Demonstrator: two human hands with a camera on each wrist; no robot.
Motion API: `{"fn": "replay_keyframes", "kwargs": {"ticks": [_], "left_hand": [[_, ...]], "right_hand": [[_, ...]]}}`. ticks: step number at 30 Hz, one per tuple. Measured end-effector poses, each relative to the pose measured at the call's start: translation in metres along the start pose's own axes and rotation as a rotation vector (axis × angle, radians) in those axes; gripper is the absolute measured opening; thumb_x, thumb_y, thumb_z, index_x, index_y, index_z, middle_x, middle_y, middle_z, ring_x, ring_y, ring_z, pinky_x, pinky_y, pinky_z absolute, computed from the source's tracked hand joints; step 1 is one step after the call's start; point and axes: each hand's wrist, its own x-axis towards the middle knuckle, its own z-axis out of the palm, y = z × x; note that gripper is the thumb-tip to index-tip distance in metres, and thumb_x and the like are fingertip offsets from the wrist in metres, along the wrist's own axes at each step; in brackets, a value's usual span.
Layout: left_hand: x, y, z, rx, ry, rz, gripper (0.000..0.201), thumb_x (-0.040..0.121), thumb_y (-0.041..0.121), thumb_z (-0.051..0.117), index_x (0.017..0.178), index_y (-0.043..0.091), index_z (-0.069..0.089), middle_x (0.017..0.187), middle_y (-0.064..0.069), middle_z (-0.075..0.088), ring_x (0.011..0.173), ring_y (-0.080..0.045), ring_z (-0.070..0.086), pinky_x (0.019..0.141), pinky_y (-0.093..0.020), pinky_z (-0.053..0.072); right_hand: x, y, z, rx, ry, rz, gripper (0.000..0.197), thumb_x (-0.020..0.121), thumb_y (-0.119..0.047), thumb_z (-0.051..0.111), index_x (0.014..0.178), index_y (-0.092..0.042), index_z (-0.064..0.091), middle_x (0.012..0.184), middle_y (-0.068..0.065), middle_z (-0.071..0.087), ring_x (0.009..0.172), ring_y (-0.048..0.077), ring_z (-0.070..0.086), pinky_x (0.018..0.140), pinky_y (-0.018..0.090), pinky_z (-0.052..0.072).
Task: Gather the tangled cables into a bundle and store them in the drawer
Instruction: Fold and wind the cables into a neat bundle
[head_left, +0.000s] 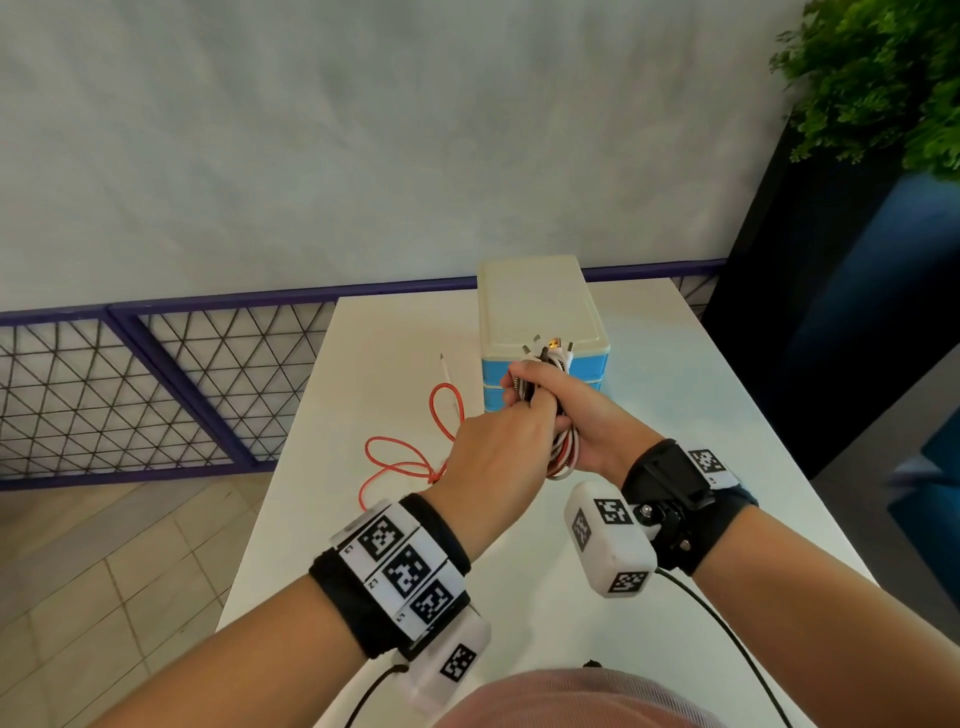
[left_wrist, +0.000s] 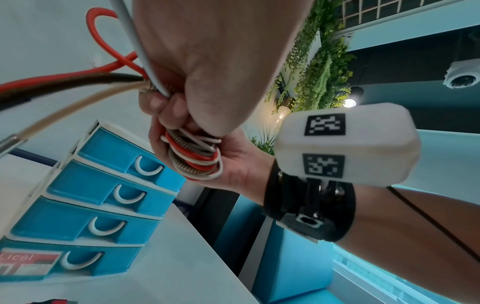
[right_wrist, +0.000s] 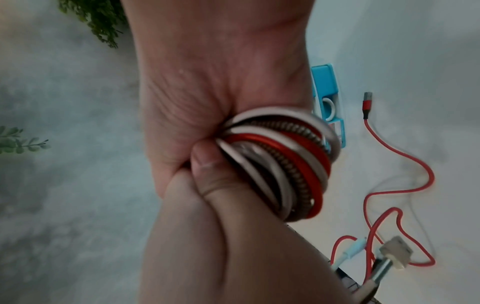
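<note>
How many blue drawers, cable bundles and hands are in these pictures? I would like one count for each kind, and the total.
blue drawers: 4
cable bundle: 1
hands, left hand and right hand: 2
Total: 7
</note>
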Motion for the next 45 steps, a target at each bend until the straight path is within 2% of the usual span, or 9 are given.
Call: {"fn": "replay_keyframes", "kwargs": {"ticks": [3, 8, 16, 20, 25, 31, 36, 41, 45], "left_hand": [[0.001, -0.001, 0.002, 0.016, 0.022, 0.010, 0.027, 0.098, 0.021, 0.042, 0.122, 0.008, 0.040, 0.098, -0.008, 0.060, 0.068, -0.022, 0.055, 0.045, -0.028, 0.024], [0.009, -0.008, 0.002, -0.106, -0.005, 0.002, 0.025, 0.100, 0.029, 0.039, 0.116, 0.009, 0.043, 0.082, -0.004, 0.053, 0.065, -0.023, 0.053, 0.051, -0.034, 0.037], [0.009, -0.014, 0.000, -0.387, 0.045, -0.049, 0.022, 0.100, 0.038, 0.031, 0.101, 0.017, 0.038, 0.072, 0.001, 0.052, 0.068, -0.022, 0.057, 0.058, -0.035, 0.045], [0.008, -0.016, 0.006, -0.338, 0.036, -0.052, 0.027, 0.101, 0.040, 0.025, 0.103, 0.016, 0.038, 0.073, -0.002, 0.055, 0.067, -0.023, 0.058, 0.062, -0.043, 0.051], [0.004, -0.015, 0.006, -0.253, 0.065, -0.022, 0.029, 0.101, 0.039, 0.021, 0.107, 0.017, 0.039, 0.073, 0.002, 0.052, 0.064, -0.020, 0.057, 0.059, -0.039, 0.050], [-0.003, -0.008, 0.004, -0.119, 0.069, 0.058, 0.021, 0.103, 0.034, 0.024, 0.109, 0.017, 0.033, 0.075, 0.005, 0.038, 0.049, -0.015, 0.036, 0.042, -0.029, 0.023], [-0.003, -0.008, 0.008, -0.138, 0.048, 0.080, 0.024, 0.103, 0.034, 0.021, 0.113, 0.017, 0.034, 0.080, 0.002, 0.047, 0.059, -0.020, 0.052, 0.048, -0.032, 0.039], [0.005, -0.014, 0.010, -0.136, 0.036, 0.039, 0.027, 0.102, 0.032, 0.025, 0.123, 0.017, 0.031, 0.077, 0.002, 0.045, 0.054, -0.020, 0.047, 0.045, -0.031, 0.035], [0.012, -0.015, 0.013, -0.088, -0.033, 0.045, 0.037, 0.099, 0.029, 0.036, 0.132, 0.012, 0.028, 0.090, -0.004, 0.055, 0.071, -0.024, 0.060, 0.055, -0.037, 0.047]], "right_hand": [[0.006, 0.003, -0.004, 0.000, 0.071, -0.021, 0.026, 0.081, -0.041, 0.073, 0.073, -0.017, 0.069, 0.073, -0.002, 0.061, 0.060, 0.010, 0.036, 0.059, 0.022, 0.033], [0.007, 0.000, -0.003, -0.145, 0.157, -0.135, 0.028, 0.075, -0.042, 0.077, 0.076, -0.016, 0.068, 0.077, 0.006, 0.057, 0.060, 0.015, 0.052, 0.061, 0.027, 0.044], [0.000, -0.010, -0.003, 0.017, -0.011, -0.088, 0.049, 0.072, -0.060, 0.064, 0.087, -0.013, 0.069, 0.078, 0.004, 0.064, 0.059, 0.012, 0.065, 0.056, 0.024, 0.053], [0.001, -0.005, 0.001, -0.031, 0.031, -0.080, 0.051, 0.071, -0.066, 0.063, 0.086, -0.017, 0.068, 0.079, 0.002, 0.062, 0.069, 0.015, 0.064, 0.074, 0.028, 0.052], [-0.004, -0.007, 0.004, 0.080, -0.014, -0.002, 0.060, 0.076, -0.076, 0.052, 0.084, -0.017, 0.062, 0.077, 0.001, 0.054, 0.055, 0.011, 0.060, 0.054, 0.024, 0.051], [-0.009, -0.007, 0.001, 0.140, -0.092, 0.099, 0.060, 0.082, -0.074, 0.050, 0.072, -0.015, 0.048, 0.045, -0.002, 0.046, 0.030, 0.008, 0.041, 0.036, 0.019, 0.038], [-0.004, -0.003, -0.005, 0.096, -0.040, 0.102, 0.060, 0.073, -0.076, 0.058, 0.069, -0.017, 0.050, 0.061, -0.001, 0.041, 0.043, 0.011, 0.044, 0.045, 0.023, 0.042], [-0.003, -0.003, -0.004, 0.016, -0.025, 0.006, 0.051, 0.058, -0.061, 0.082, 0.078, -0.018, 0.063, 0.079, 0.000, 0.052, 0.062, 0.012, 0.052, 0.060, 0.025, 0.047], [0.000, -0.004, -0.002, -0.137, 0.054, -0.026, 0.027, 0.077, -0.033, 0.078, 0.071, -0.014, 0.059, 0.048, -0.003, 0.046, 0.043, 0.008, 0.040, 0.045, 0.019, 0.039]]}}
